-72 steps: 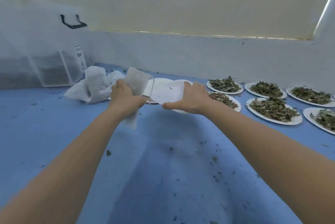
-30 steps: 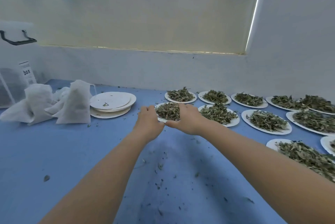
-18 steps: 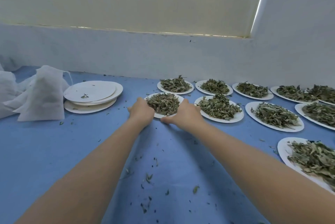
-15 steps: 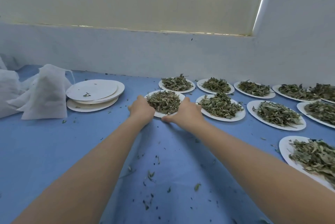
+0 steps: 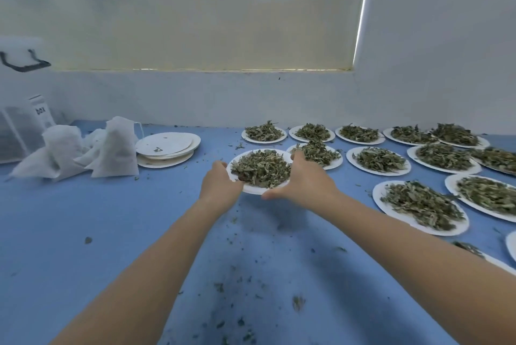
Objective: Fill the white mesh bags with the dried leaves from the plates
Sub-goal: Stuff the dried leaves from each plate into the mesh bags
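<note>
Blue counter [image 5: 83, 219] runs along a white wall. Your left hand [image 5: 220, 185] and right hand [image 5: 304, 180] grip the rim of a paper plate [image 5: 251, 189] of dried leaves [image 5: 261, 167]. It's light and bendy, so hold both sides level; the leaves can slide off. White mesh bags [image 5: 114, 149] sit left.

The held plate [image 5: 251, 189] looks like thin matt white paper, as does the stack of bare plates [image 5: 167, 146], whose faces are smooth and dull. The dried leaves [image 5: 261, 167] are crinkled, rough and lustreless. The white mesh bags [image 5: 116, 149] are a soft, fibrous, matt cloth with creases. The table cover [image 5: 69, 219] is a smooth matt blue sheet, strewn with dry crumbs. The box [image 5: 16, 127] at far left seems translucent plastic, with a black plastic handle [image 5: 23, 62].
</note>
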Demonstrator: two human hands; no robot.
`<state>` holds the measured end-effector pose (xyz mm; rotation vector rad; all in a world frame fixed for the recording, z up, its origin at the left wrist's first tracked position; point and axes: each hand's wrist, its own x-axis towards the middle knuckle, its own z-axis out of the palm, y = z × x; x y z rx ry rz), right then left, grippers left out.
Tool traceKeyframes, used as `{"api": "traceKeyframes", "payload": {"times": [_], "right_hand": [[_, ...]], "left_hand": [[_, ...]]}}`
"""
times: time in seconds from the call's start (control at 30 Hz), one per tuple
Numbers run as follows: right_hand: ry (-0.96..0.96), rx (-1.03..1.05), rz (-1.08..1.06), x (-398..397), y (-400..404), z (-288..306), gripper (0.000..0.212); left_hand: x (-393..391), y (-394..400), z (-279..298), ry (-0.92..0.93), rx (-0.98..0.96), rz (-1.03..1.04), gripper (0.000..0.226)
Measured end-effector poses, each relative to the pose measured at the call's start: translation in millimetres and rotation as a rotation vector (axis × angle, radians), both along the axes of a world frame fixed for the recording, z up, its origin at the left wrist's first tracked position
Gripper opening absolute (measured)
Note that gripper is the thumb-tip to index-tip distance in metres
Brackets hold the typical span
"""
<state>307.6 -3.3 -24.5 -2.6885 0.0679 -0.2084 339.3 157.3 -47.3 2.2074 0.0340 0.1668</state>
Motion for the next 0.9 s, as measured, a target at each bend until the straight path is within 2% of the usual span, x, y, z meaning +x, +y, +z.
{"api": "traceKeyframes", "payload": {"times": [0.1, 0.2, 0.37, 0.47, 0.53, 0.7, 0.9], "right_hand": [[0.040, -0.048, -0.028, -32.7, -19.0, 1.3, 0.108], [0.094, -0.100, -0.050, -60.6, -37.6, -3.8, 0.099], [0.157, -0.148, -0.059, -88.8, -58.0, -23.1, 0.096], [0.217, -0.221, -0.017, -97.5, -61.1, -33.8, 0.094], [0.255, -0.260, 0.030, -101.9, -61.9, -34.8, 0.092], [0.316, -0.268, 0.094, -115.2, -68.7, -9.6, 0.090], [0.311, -0.357, 0.179, -156.1, -72.3, 35.4, 0.075]], "left_hand": [[-30.9, -18.3, -0.2, -0.006, 0.034, -0.039, 0.048], [-54.2, -38.0, -4.8, 0.018, 0.087, -0.064, 0.047], [-81.1, -61.2, -17.5, 0.087, 0.179, -0.078, 0.035], [-91.1, -67.7, -26.4, 0.119, 0.250, -0.057, 0.042], [-97.7, -71.5, -27.0, 0.129, 0.306, -0.048, 0.037], [-117.8, -80.4, -4.3, 0.111, 0.312, -0.059, 0.041], [-152.8, -101.0, 37.4, -0.028, 0.281, -0.149, 0.044]]}}
